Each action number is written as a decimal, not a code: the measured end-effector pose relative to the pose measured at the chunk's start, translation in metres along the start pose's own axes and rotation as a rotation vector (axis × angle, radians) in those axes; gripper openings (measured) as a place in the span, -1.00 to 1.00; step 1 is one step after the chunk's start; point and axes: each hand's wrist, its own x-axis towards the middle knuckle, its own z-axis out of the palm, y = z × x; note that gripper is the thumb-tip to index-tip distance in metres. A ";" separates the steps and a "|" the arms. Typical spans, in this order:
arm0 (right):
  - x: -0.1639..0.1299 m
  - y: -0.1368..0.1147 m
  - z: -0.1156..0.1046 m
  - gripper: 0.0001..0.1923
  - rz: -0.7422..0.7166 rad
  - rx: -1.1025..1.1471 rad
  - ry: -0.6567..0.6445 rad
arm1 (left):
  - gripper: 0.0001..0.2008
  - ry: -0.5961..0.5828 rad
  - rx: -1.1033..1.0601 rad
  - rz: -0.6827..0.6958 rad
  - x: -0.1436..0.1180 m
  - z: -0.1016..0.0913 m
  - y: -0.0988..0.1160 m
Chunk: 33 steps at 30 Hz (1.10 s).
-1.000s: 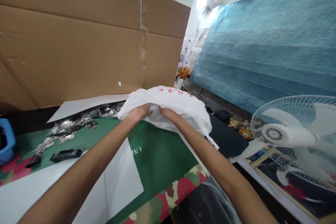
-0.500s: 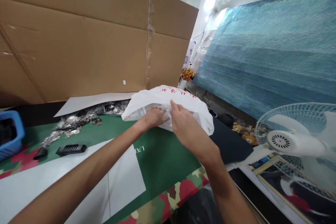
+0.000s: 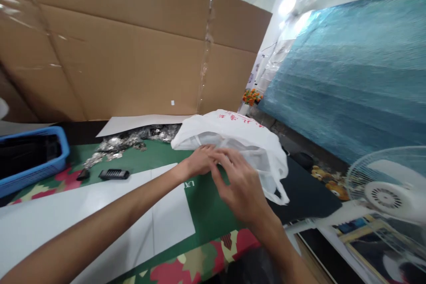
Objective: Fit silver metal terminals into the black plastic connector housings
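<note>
**White plastic carrier bag, red print, on green mat**

White plastic carrier bag with red lettering (image 3: pixel 233 135): lies bulging at the far edge of the green table mat (image 3: pixel 206 204), its loop handle hanging down toward the right over a black surface. Left hand (image 3: pixel 199 163): fingers pressed against the near edge of the bag, pinching a fold of the plastic. Right hand (image 3: pixel 241 184): fingers spread and loose, nothing clasped in it, hovering just in front of the bag with its fingertips close to the left hand (whether they touch the plastic cannot be told).

Surroundings: heap of small silvery foil packets (image 3: pixel 133 142) just left of the bag; black ridged rectangular device (image 3: pixel 113 174) and a small black piece (image 3: pixel 83 174) nearer, side by side; blue plastic basket (image 3: pixel 33 164) at far left; white paper sheet (image 3: pixel 100 213) under the left forearm; large brown cardboard panels (image 3: pixel 133 62) standing behind; white electric fan (image 3: pixel 389 191) at right, well apart.
</note>
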 end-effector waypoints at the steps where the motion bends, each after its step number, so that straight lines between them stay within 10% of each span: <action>1: -0.014 -0.003 0.007 -0.82 0.023 -0.025 -0.065 | -0.67 -0.031 0.021 0.010 -0.012 -0.006 0.001; 5: -0.047 0.014 0.036 -0.80 0.081 -0.154 -0.277 | -0.64 -0.120 0.088 -0.008 -0.062 -0.040 0.005; 11: -0.043 0.043 0.062 -0.53 -0.025 -0.218 -0.222 | -0.66 -0.089 0.157 -0.115 -0.147 -0.111 0.007; 20: -0.039 -0.041 0.086 -0.52 -0.402 0.212 -0.479 | -0.56 0.086 0.249 -0.675 -0.283 -0.145 -0.026; 26: -0.041 -0.040 0.095 -0.55 -0.376 0.211 -0.535 | -0.63 0.138 0.198 -0.703 -0.270 -0.122 -0.051; 33: -0.012 -0.035 0.107 -0.73 -0.132 0.339 -0.507 | -0.67 0.132 -0.048 -0.705 -0.225 -0.102 -0.032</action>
